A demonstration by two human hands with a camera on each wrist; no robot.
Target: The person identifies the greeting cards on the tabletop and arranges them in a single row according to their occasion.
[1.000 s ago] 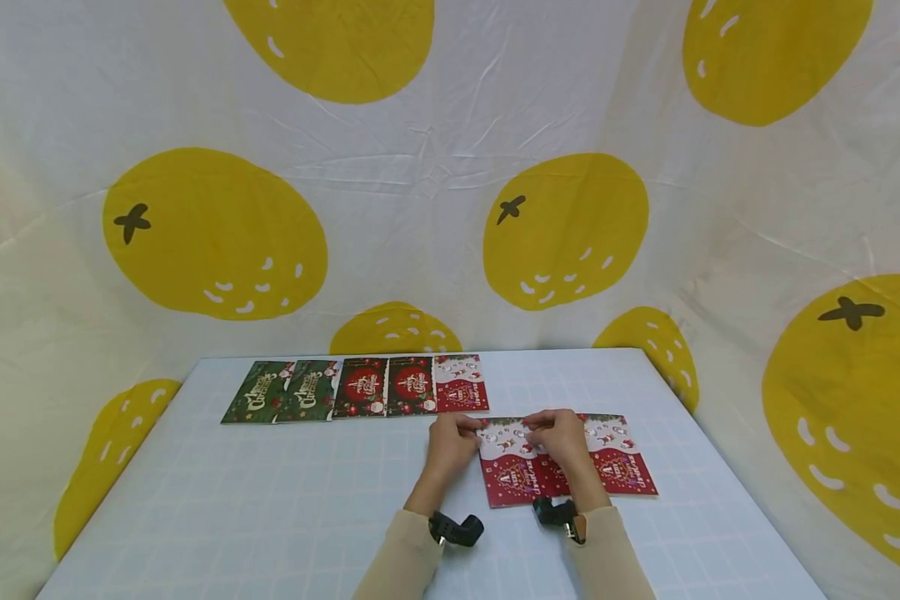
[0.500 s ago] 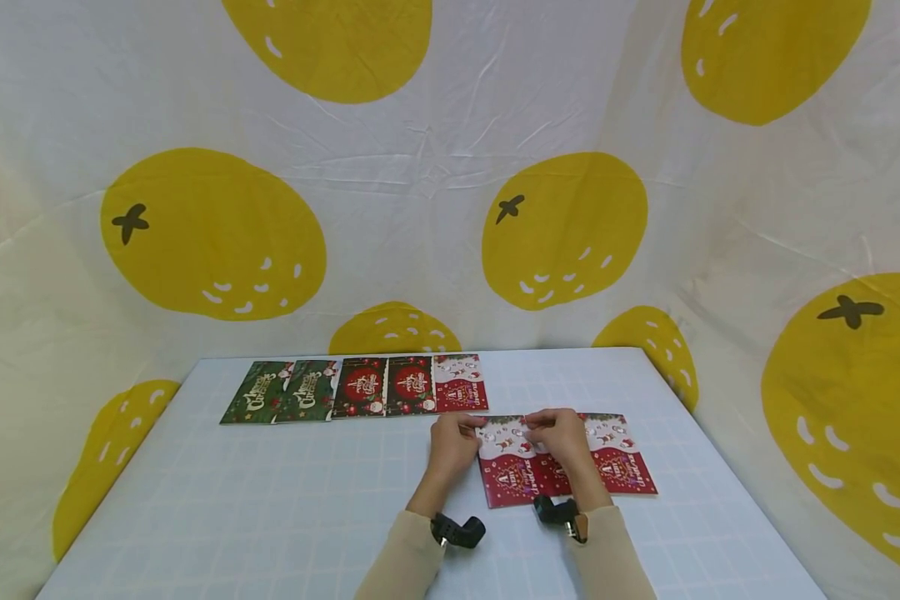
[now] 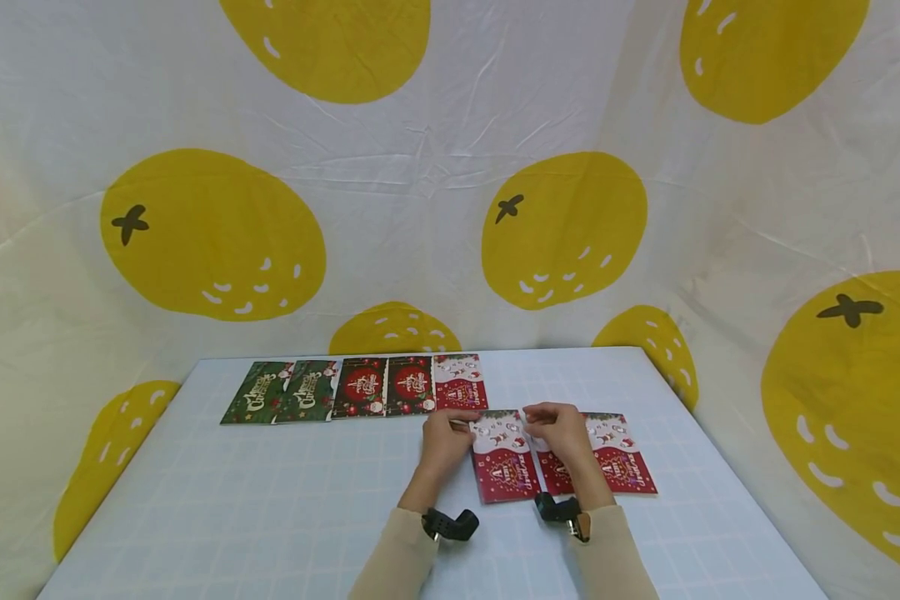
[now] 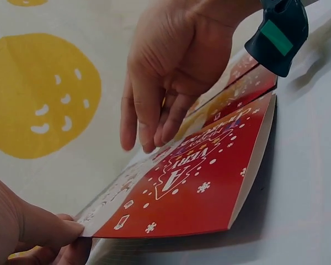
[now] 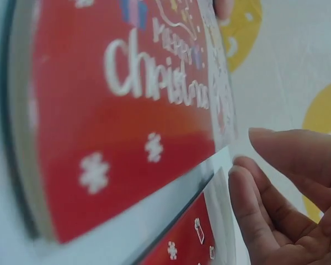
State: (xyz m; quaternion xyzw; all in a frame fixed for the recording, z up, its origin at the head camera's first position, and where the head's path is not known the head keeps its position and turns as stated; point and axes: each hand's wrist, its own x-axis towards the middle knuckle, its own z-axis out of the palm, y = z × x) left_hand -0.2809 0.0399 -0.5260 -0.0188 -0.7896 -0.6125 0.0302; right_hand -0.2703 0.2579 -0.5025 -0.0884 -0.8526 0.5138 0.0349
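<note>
My left hand point(image 3: 444, 440) pinches the upper left edge of a red-and-white Christmas card point(image 3: 506, 473). In the left wrist view, its thumb and fingers grip a corner, and the card tilts up off the table. Just right of that card, my right hand point(image 3: 564, 435) hovers with thumb and fingers parted and nothing between them, as the right wrist view also shows. Below the right hand lies a second card of the same design point(image 3: 558, 477), partly hidden by it. A third matching card point(image 3: 624, 468) lies to its right.
Along the back of the pale checked table point(image 3: 270, 500) runs a row of cards: two green ones point(image 3: 306, 392), two dark ones with red circles point(image 3: 411, 385) and one red-and-white one point(image 3: 461, 383). A fruit-print cloth point(image 3: 435, 250) hangs behind the table.
My left hand has shifted slightly left and away from me with the card, widening a gap to the card beside it. My right hand has come off the held card.
</note>
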